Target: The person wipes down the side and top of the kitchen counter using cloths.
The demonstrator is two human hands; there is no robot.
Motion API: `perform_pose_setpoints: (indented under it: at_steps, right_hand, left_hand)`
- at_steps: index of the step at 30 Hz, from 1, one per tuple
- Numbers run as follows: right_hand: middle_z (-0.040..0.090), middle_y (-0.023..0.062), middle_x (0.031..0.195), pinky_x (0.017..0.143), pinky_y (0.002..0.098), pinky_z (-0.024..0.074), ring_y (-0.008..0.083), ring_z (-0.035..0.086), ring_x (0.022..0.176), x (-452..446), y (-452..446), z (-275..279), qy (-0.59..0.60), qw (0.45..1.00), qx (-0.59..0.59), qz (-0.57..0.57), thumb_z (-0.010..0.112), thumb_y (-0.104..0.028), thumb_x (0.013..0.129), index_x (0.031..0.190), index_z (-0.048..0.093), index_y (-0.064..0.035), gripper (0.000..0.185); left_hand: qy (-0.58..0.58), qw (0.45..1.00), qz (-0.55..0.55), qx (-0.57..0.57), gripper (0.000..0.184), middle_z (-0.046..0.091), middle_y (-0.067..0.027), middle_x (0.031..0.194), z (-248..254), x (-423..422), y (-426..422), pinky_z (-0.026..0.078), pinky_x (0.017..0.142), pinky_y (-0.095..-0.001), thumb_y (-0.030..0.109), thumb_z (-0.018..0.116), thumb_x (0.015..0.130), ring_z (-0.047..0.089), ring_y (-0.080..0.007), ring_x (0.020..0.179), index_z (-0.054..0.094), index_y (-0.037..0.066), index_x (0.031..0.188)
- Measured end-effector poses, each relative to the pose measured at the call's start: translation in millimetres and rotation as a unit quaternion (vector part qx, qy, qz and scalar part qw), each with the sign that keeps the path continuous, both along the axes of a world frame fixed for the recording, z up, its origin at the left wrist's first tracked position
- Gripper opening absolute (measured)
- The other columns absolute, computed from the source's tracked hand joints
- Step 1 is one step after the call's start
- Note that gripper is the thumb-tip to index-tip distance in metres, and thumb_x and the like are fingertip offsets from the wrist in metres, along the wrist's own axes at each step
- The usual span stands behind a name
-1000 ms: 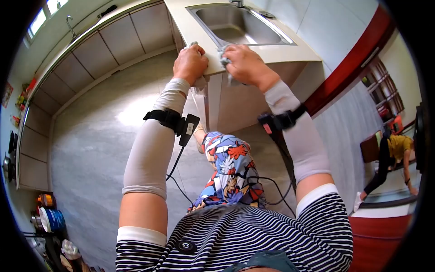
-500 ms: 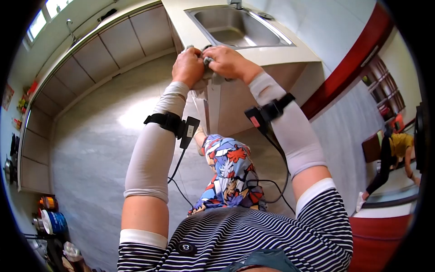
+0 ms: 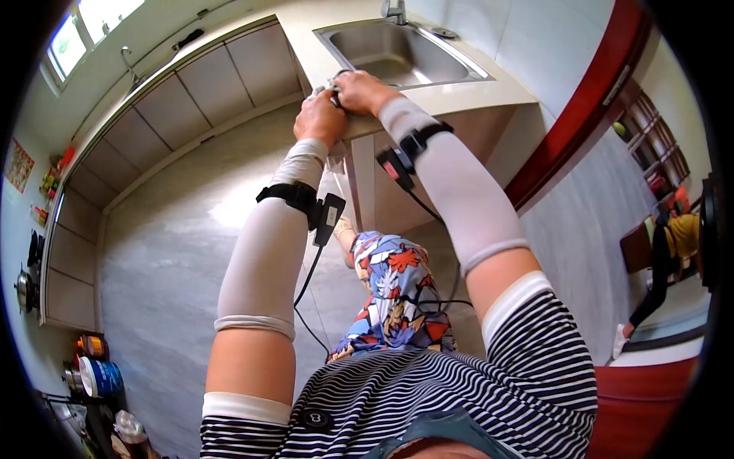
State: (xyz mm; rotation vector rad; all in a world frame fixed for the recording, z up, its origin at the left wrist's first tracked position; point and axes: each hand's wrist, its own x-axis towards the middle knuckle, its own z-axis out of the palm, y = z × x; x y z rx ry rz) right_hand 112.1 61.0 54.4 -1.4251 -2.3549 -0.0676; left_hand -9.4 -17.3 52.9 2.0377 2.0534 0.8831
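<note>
At the near left corner of the counter, my left hand is closed on a crumpled grey cloth, of which only small folds show between the hands. My right hand is closed on the same cloth, just right of the left hand and beside the sink's near edge. Both fists almost touch. Most of the cloth is hidden by my fingers. Below the hands, a cabinet door edge shows under the counter.
A steel sink with a faucet is set into the counter. Low cabinets curve along the left. A red door frame stands at the right, and beyond it another person. Cables hang from both forearm straps.
My right hand has moved left and slightly up, closer over the left hand. Less of the cloth hangs in sight below my hands. The camera view has shifted slightly.
</note>
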Motion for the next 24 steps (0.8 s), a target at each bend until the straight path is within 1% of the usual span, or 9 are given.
perform_pose_setpoints:
  at_steps: [1, 2, 6, 8, 11, 13, 15, 19, 24]
  right_hand:
    - [0.058, 0.0158, 0.130, 0.101, 0.0442, 0.0438, 0.0356, 0.055, 0.120, 10.2, -11.8, -4.0, 0.005, 1.000, 0.009, 0.011, 0.052, -0.024, 0.086, 0.119, 0.063, -0.0076, 0.039]
    - [0.060, 0.0149, 0.126, 0.101, 0.0445, 0.0441, 0.0349, 0.056, 0.116, 22.7, -25.9, -9.8, 0.007, 0.998, 0.049, 0.040, 0.052, -0.023, 0.085, 0.116, 0.064, -0.0069, 0.037]
    - [0.064, 0.0132, 0.114, 0.098, 0.0431, 0.0447, 0.0334, 0.058, 0.109, 74.5, -100.5, -23.4, 0.074, 0.984, 0.139, 0.089, 0.054, -0.021, 0.083, 0.105, 0.065, -0.0055, 0.030]
    - [0.065, 0.0124, 0.108, 0.098, 0.0415, 0.0443, 0.0313, 0.057, 0.108, 109.0, -100.7, -30.4, 0.060, 0.983, 0.172, 0.039, 0.055, -0.019, 0.082, 0.103, 0.065, -0.0063, 0.026]
    - [0.065, 0.0171, 0.102, 0.090, 0.0451, 0.0478, 0.0377, 0.061, 0.095, 180.5, -77.2, -28.2, 0.025, 0.980, 0.194, -0.035, 0.057, -0.020, 0.081, 0.098, 0.064, -0.0036, 0.024]
    - [0.066, 0.0201, 0.102, 0.085, 0.0480, 0.0499, 0.0419, 0.062, 0.092, 213.1, -68.2, -17.9, 0.039, 0.980, 0.131, -0.143, 0.054, -0.021, 0.082, 0.098, 0.066, -0.0037, 0.027]
    - [0.066, 0.0207, 0.104, 0.087, 0.0469, 0.0500, 0.0413, 0.063, 0.095, 226.0, -63.1, -9.5, 0.047, 0.976, 0.118, -0.177, 0.052, -0.024, 0.081, 0.098, 0.068, -0.0048, 0.030]
    - [0.067, 0.0200, 0.106, 0.090, 0.0464, 0.0493, 0.0401, 0.063, 0.099, 202.6, -33.9, -11.7, 0.007, 0.976, 0.093, -0.196, 0.052, -0.025, 0.081, 0.098, 0.068, -0.0049, 0.031]
    - [0.066, 0.0171, 0.113, 0.093, 0.0437, 0.0478, 0.0360, 0.062, 0.102, 88.5, -45.9, -0.9, 0.006, 0.998, 0.056, -0.003, 0.051, -0.024, 0.082, 0.106, 0.068, -0.0071, 0.034]
  left_hand:
    - [-0.002, 1.000, 0.002, -0.012, 0.039, 0.061, -0.0124, 0.125, 0.7, 1.4, 1.0, 0.048, 0.096, -0.0405, 0.031, 0.061, 0.083, 0.059, -0.0307, 0.115, 0.065, 0.024, 0.120]
    - [-0.010, 1.000, -0.006, 0.012, 0.036, 0.063, -0.0165, 0.119, -2.1, 1.3, -1.1, 0.047, 0.096, -0.0404, 0.030, 0.057, 0.083, 0.059, -0.0319, 0.113, 0.066, 0.017, 0.115]
    - [0.000, 1.000, -0.017, 0.012, 0.035, 0.063, -0.0175, 0.118, -3.4, 0.5, 0.5, 0.047, 0.097, -0.0404, 0.030, 0.056, 0.082, 0.058, -0.0332, 0.114, 0.067, 0.018, 0.114]
    - [0.012, 1.000, -0.021, 0.012, 0.034, 0.063, -0.0172, 0.118, -5.4, -1.5, 2.1, 0.047, 0.096, -0.0406, 0.030, 0.056, 0.083, 0.058, -0.0332, 0.113, 0.067, 0.018, 0.113]
    - [0.024, 0.999, -0.023, 0.019, 0.032, 0.062, -0.0158, 0.117, -6.5, -1.7, 2.7, 0.048, 0.094, -0.0410, 0.030, 0.056, 0.083, 0.059, -0.0331, 0.110, 0.067, 0.019, 0.111]
    - [0.011, 1.000, -0.011, 0.008, 0.031, 0.062, -0.0152, 0.117, -4.5, -0.8, 2.4, 0.048, 0.094, -0.0412, 0.030, 0.056, 0.083, 0.059, -0.0324, 0.110, 0.067, 0.020, 0.110]
    - [0.007, 1.000, -0.006, 0.010, 0.030, 0.062, -0.0148, 0.116, -3.8, -0.4, 2.1, 0.048, 0.093, -0.0413, 0.031, 0.057, 0.083, 0.060, -0.0321, 0.110, 0.066, 0.020, 0.110]
    - [0.019, 1.000, -0.005, 0.012, 0.029, 0.063, -0.0137, 0.114, -4.1, 2.1, 2.3, 0.049, 0.091, -0.0420, 0.032, 0.058, 0.083, 0.060, -0.0318, 0.109, 0.066, 0.022, 0.109]
    - [0.022, 0.999, -0.013, 0.022, 0.028, 0.064, -0.0134, 0.114, -4.9, 1.8, 3.3, 0.049, 0.090, -0.0417, 0.030, 0.056, 0.083, 0.060, -0.0319, 0.108, 0.068, 0.020, 0.107]
